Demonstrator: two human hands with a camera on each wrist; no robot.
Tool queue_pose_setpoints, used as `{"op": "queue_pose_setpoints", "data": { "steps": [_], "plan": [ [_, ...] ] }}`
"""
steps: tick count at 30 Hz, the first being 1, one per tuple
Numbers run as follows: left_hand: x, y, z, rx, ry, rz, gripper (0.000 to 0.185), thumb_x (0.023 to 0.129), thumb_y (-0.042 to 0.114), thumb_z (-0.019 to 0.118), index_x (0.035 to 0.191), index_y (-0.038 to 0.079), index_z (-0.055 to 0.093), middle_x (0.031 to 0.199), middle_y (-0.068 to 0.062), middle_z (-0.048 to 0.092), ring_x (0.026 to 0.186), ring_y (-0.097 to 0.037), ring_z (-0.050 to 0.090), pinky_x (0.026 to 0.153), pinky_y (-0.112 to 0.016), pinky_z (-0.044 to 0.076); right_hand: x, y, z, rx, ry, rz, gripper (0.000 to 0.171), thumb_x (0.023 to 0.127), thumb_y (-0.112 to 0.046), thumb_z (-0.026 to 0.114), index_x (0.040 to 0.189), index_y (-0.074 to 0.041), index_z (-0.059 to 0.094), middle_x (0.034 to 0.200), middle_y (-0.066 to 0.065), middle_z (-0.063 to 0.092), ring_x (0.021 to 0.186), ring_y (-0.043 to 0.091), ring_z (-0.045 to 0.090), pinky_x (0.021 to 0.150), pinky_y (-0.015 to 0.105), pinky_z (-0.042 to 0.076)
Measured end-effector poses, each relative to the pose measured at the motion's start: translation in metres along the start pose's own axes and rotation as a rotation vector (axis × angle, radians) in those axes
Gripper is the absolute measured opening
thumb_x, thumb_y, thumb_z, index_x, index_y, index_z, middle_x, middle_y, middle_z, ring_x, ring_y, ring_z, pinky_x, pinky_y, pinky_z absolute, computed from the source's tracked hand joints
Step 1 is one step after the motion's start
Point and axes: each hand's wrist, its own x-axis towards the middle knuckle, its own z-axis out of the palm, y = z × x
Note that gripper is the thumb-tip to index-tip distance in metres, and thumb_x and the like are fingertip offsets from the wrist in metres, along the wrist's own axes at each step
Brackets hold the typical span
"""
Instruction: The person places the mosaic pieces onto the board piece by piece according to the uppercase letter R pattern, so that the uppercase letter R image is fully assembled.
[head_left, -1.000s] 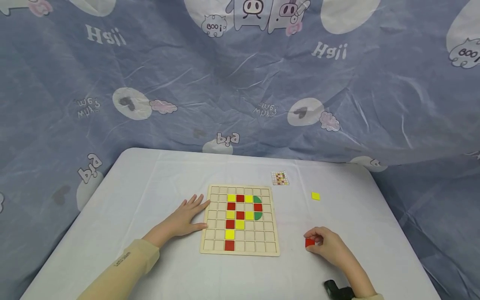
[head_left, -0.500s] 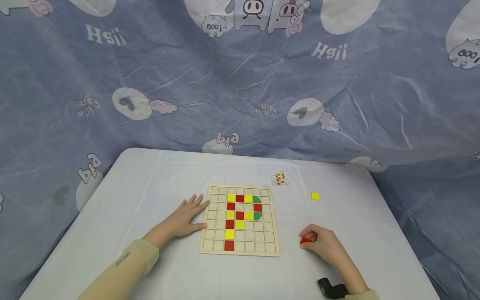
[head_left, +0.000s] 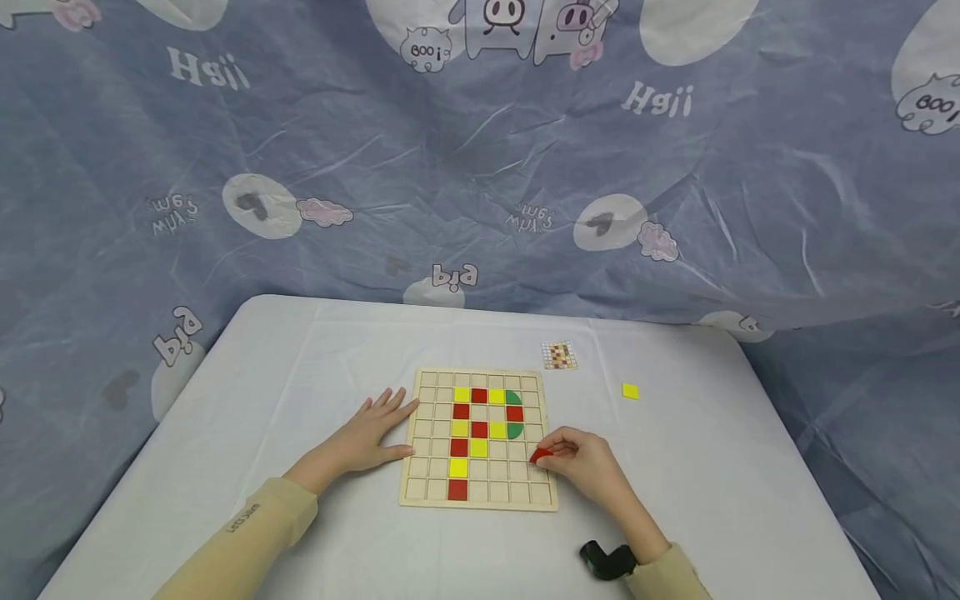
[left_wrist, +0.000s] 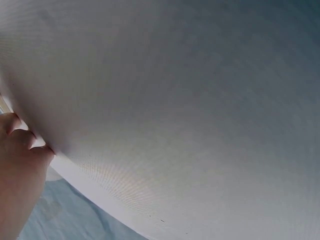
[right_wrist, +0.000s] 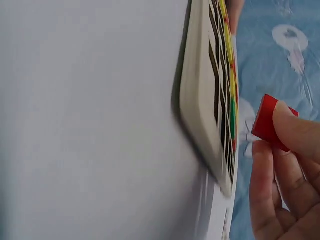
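A wooden grid board point(head_left: 528, 495) lies on the table with red, yellow and green tiles set in several of its cells. Along its left edge rests my left hand point(head_left: 367, 435), fingers spread and straight, thumb and a fingertip touching the rim. Between thumb and fingers of my right hand point(head_left: 588, 467) a red square tile point(right_wrist: 266, 122) is pinched, tilted, over the board's right edge. The right wrist view shows that tile held above the board's surface. In the left wrist view only part of the left hand point(left_wrist: 22, 170) shows, at the left border.
A small card with a printed grid pattern point(head_left: 559, 356) lies behind the board's far right corner. Farther right is a loose yellow tile point(head_left: 630, 392). The white table point(head_left: 337, 333) ends at a patterned blue cloth point(head_left: 450, 150). A black device point(head_left: 606, 562) sits at the right wrist.
My right hand has moved left and a little away from me, carrying the red tile from the bare table to the board's right edge. The left hand has stayed in place.
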Motion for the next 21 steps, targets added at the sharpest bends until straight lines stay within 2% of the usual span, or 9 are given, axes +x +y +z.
{"op": "queue_pose_setpoints", "data": {
  "steps": [6,11,16,21],
  "plan": [
    [0.0,0.0,-0.001,-0.003,-0.002,0.009,0.082,0.089,0.053,0.066,0.155,0.019,0.032,0.163,-0.015,0.021,0.152,-0.04,0.012,0.121,-0.061,0.012,0.006,-0.014,0.026,-0.037,-0.062,-0.104,0.013,0.079,-0.011,0.082,0.088,-0.014,0.074,0.083,-0.003,0.071,0.07,0.01,0.062,0.063,0.018,0.053],
    [0.0,0.0,-0.001,-0.006,-0.004,0.008,0.082,0.089,0.053,0.066,0.155,0.019,0.033,0.164,-0.015,0.021,0.152,-0.04,0.012,0.121,-0.061,0.012,0.008,-0.018,0.038,-0.091,-0.108,-0.164,0.01,0.08,-0.014,0.081,0.088,-0.015,0.075,0.079,-0.006,0.07,0.068,0.007,0.06,0.062,0.019,0.051],
    [0.001,-0.001,-0.001,-0.002,-0.008,0.002,0.082,0.089,0.054,0.066,0.155,0.02,0.032,0.164,-0.014,0.02,0.152,-0.04,0.011,0.122,-0.06,0.011,0.008,-0.021,0.042,-0.111,-0.14,-0.151,0.007,0.081,-0.011,0.08,0.085,-0.014,0.075,0.075,-0.007,0.066,0.066,0.009,0.057,0.059,0.019,0.049],
    [0.001,0.0,-0.001,-0.003,-0.009,-0.002,0.082,0.088,0.054,0.066,0.155,0.02,0.032,0.164,-0.014,0.021,0.152,-0.04,0.012,0.121,-0.061,0.011,0.008,-0.021,0.044,-0.116,-0.135,-0.135,0.007,0.082,-0.01,0.079,0.084,-0.013,0.074,0.075,-0.004,0.063,0.066,0.011,0.056,0.058,0.018,0.048]
  ]
}}
